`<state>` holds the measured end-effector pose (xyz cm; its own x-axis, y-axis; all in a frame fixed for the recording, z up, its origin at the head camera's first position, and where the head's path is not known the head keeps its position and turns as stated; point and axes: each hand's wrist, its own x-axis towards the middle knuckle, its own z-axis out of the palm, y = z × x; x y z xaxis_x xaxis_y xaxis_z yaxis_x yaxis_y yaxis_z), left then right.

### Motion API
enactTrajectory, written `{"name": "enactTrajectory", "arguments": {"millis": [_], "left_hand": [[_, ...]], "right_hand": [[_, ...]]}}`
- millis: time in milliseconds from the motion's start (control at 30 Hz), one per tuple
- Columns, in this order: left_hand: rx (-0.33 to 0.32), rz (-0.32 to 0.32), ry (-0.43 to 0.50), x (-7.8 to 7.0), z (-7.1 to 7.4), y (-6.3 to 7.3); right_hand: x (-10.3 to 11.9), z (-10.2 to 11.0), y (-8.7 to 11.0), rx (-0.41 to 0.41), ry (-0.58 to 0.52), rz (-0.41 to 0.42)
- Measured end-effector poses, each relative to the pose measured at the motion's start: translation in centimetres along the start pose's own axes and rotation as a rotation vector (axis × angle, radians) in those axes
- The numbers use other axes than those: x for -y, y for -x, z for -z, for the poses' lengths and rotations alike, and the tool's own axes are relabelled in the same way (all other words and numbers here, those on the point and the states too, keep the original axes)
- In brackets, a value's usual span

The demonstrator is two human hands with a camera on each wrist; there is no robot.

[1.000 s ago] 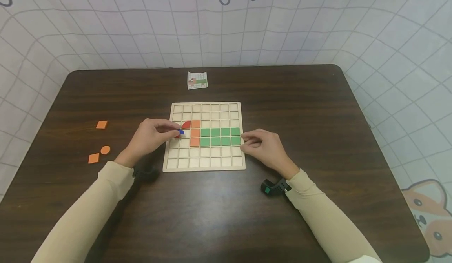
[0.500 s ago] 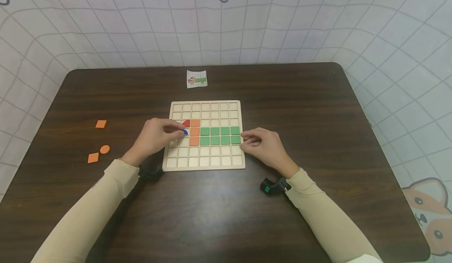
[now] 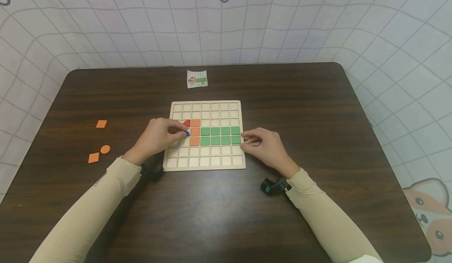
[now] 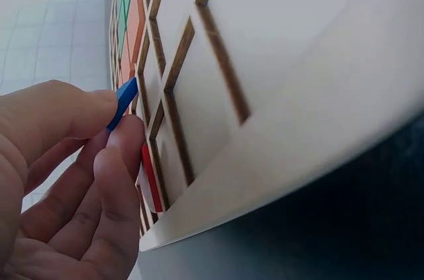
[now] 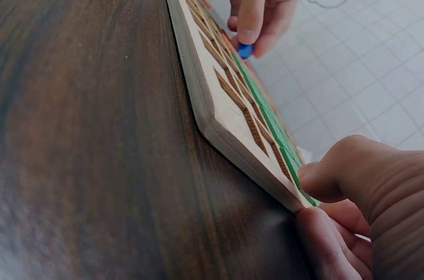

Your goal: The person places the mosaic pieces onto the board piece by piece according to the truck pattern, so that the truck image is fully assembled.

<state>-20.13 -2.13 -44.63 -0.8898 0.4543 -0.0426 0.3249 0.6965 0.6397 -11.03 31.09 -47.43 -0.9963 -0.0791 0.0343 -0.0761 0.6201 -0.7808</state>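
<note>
My left hand (image 3: 157, 135) pinches a small blue piece (image 4: 124, 100) between thumb and fingertips. It holds the piece over the left part of the wooden grid board (image 3: 214, 161), beside a column of orange square tiles (image 3: 195, 132). A red piece with a curved edge (image 3: 186, 123) lies just above those fingertips. Another red piece (image 4: 151, 181) shows on the board in the left wrist view, hidden by the hand from above. Two rows of green square tiles (image 3: 215, 140) run to the board's right side. There my right hand (image 3: 263, 143) grips the edge, thumb on top.
Two loose orange squares (image 3: 101, 124) and an orange disc (image 3: 105, 149) lie on the dark table at left. Behind the board lies a small printed card (image 3: 197, 79) with a coloured grid picture. A white grid-patterned curtain (image 3: 226, 39) hangs beyond the table.
My left hand has shifted slightly right with the blue piece, towards the orange column. The right hand stays at the board's edge.
</note>
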Motion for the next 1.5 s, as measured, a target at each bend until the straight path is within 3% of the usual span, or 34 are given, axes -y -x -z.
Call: {"name": "enactTrajectory", "arguments": {"millis": [400,667,1500], "left_hand": [[0.031,-0.025,-0.059,-0.3,0.19,-0.29],[0.03,-0.065,-0.083,-0.39,0.16,-0.36],[0.017,-0.101,-0.128,-0.48,0.0,-0.41]], "right_hand": [[0.09,0.05,0.05,-0.003,0.003,-0.006],[0.01,0.05,-0.02,-0.009,0.0,-0.004],[0.07,0.06,0.04,-0.002,0.023,-0.007]]}}
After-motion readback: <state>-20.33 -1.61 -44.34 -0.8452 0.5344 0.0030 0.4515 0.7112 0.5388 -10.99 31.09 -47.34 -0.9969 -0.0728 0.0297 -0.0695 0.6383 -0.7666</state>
